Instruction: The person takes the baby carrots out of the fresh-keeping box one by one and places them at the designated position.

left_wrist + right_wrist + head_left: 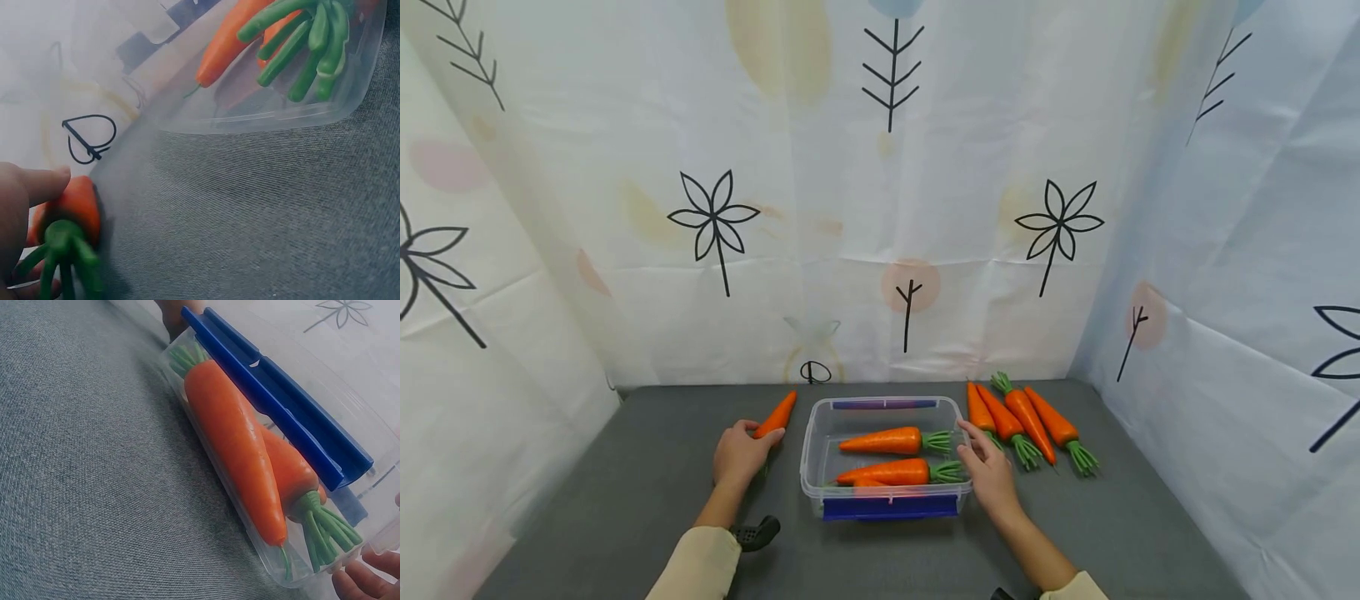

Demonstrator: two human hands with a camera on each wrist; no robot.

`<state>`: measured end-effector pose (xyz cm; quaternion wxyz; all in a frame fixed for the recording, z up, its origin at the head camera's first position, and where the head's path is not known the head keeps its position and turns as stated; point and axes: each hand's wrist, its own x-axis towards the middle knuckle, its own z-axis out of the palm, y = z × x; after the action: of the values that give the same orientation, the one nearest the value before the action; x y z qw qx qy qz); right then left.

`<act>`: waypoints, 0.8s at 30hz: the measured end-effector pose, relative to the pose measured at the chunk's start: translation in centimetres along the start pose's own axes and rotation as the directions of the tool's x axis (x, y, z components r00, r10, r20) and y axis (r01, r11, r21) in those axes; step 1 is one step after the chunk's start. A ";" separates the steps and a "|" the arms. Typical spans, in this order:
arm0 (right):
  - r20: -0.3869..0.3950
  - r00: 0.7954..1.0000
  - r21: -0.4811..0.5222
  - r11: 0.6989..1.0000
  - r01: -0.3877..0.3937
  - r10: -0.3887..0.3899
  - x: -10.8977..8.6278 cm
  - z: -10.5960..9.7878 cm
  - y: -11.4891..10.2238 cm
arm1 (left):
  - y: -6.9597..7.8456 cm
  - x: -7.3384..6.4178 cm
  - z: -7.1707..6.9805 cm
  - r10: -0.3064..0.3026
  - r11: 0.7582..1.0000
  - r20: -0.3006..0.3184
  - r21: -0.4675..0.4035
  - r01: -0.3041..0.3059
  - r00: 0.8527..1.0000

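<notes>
My left hand [741, 454] grips a carrot [777, 414] on the table, left of the box; its green stalks [62, 256] point toward the wrist in the left wrist view. A clear plastic box [808, 446] with blue latches stands in the middle, its lid off. Inside lie an upper carrot [883, 440] and a lower carrot [887, 472], with stalks to the right; another carrot [231, 450] lies along the front wall, pointing the other way. My right hand [992, 479] rests at the box's right end, fingertips [369, 578] against the rim and wall.
Several carrots [1030, 421] lie side by side on the grey tabletop [647, 467], right of the box. Patterned white curtains [850, 208] stand behind and on both sides. A black strap device [756, 533] sits on the left wrist.
</notes>
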<state>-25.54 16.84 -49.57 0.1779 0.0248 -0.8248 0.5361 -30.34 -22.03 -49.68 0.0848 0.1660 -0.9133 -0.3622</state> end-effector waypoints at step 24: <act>0.001 1.000 0.021 1.000 0.004 -0.004 -0.1 0.0 0.1 | 4.2 0.1 -1.9 0.223 0.974 -0.001 0.033 -0.223 0.975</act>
<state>-25.51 16.86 -49.69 0.1786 0.0286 -0.8191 0.5445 -30.89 -20.42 -45.42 0.1241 0.0646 -0.9317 -0.3351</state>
